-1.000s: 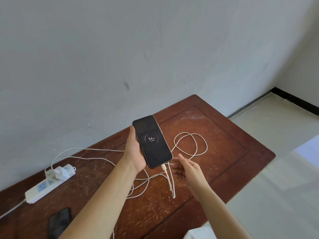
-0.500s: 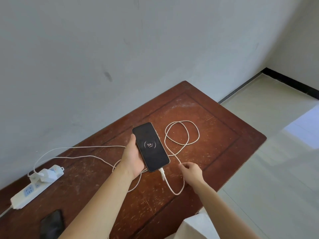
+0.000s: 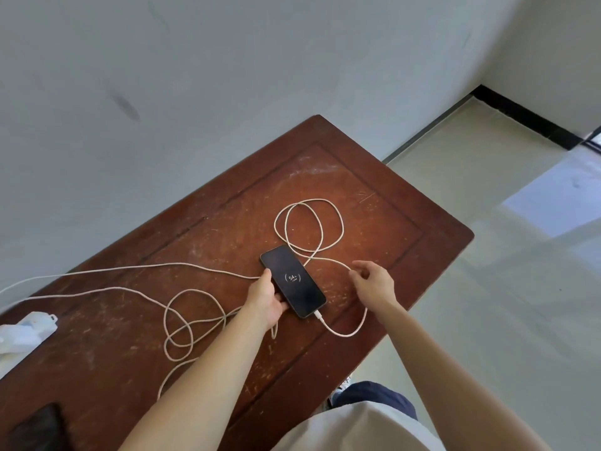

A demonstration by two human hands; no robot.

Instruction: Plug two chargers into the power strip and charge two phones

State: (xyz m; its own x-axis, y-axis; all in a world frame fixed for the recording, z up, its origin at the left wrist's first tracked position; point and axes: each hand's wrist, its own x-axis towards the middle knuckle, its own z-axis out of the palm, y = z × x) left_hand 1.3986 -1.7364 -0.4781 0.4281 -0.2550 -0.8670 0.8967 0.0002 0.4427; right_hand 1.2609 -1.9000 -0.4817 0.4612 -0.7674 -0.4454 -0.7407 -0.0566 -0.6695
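On the surface [image 3: 374,206], left hand [image 3: 265,296] grips the charging phone [image 3: 292,281] flat; right hand [image 3: 374,281] apparently pinches its cable [image 3: 344,335], clearing slack.

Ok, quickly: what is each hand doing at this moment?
Left hand: holds the phone by its edge.
Right hand: at the cable; whether its fingers pinch it cannot be told.

Scuffed brown wooden table [image 3: 364,190], grey wall [image 3: 227,60], pale floor [image 3: 487,288], black skirting board [image 3: 520,113]
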